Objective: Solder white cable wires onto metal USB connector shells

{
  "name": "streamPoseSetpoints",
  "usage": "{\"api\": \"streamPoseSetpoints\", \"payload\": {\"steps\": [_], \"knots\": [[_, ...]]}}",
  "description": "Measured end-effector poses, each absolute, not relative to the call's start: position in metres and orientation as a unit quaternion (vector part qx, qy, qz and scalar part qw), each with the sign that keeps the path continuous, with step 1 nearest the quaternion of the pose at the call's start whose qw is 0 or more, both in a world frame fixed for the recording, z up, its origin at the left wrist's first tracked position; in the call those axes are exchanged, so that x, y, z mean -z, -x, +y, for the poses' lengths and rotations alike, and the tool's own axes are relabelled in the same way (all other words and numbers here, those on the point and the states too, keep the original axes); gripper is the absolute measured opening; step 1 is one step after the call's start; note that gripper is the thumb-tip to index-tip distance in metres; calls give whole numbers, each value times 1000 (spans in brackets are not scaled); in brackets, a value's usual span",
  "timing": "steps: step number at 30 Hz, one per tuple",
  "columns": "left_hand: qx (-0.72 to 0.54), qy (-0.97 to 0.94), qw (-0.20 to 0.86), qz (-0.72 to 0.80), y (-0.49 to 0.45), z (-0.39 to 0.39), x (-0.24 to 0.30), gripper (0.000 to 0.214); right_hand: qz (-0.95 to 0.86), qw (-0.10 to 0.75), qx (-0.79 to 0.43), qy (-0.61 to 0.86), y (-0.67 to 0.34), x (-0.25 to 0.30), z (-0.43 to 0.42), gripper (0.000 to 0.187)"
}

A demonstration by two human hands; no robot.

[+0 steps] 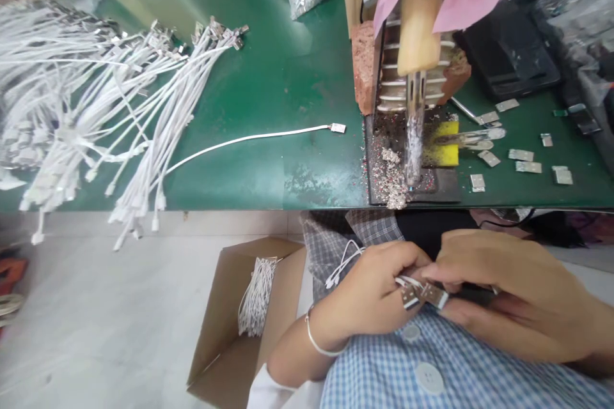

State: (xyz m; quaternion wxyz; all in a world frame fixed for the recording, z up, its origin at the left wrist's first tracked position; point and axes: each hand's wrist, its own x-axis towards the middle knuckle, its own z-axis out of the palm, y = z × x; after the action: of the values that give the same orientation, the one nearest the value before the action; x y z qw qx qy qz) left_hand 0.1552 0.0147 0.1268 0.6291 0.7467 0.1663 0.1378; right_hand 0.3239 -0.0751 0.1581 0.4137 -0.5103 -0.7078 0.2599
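Over my lap, my left hand [371,291] is closed around thin white USB cables, whose loose ends [343,265] stick out behind the wrist. Two metal USB plugs [434,296] poke out between my hands. My right hand [522,294] is closed too, thumb and fingers pinching at the plug nearer to it. How many cables lie inside the left fist is hidden. On the green bench edge above, a single white cable [259,137] stretches out from a large heap of similar cables [96,89], its metal end pointing right.
A soldering iron [415,121] with a wooden handle rests in a coil stand above solder crumbs [396,185] and a yellow sponge [448,144]. Small metal shells [527,167] and a black phone [511,48] lie right. Below left stands a cardboard box [223,313] with bundled cables [259,297].
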Motion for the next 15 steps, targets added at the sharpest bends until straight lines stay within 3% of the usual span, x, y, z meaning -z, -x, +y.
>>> {"api": "streamPoseSetpoints", "payload": {"steps": [3,9,15], "knots": [[-117,-729,650,183,-153,15,-128,6,-703,430,-258,505,-323,-158,-71,17],[-167,-682,679,211,-145,13,-124,15,-624,460,-267,572,-327,-151,-75,13],[-204,-706,642,220,-147,17,-128,14,-600,456,-291,589,-326,-147,-76,10]]}}
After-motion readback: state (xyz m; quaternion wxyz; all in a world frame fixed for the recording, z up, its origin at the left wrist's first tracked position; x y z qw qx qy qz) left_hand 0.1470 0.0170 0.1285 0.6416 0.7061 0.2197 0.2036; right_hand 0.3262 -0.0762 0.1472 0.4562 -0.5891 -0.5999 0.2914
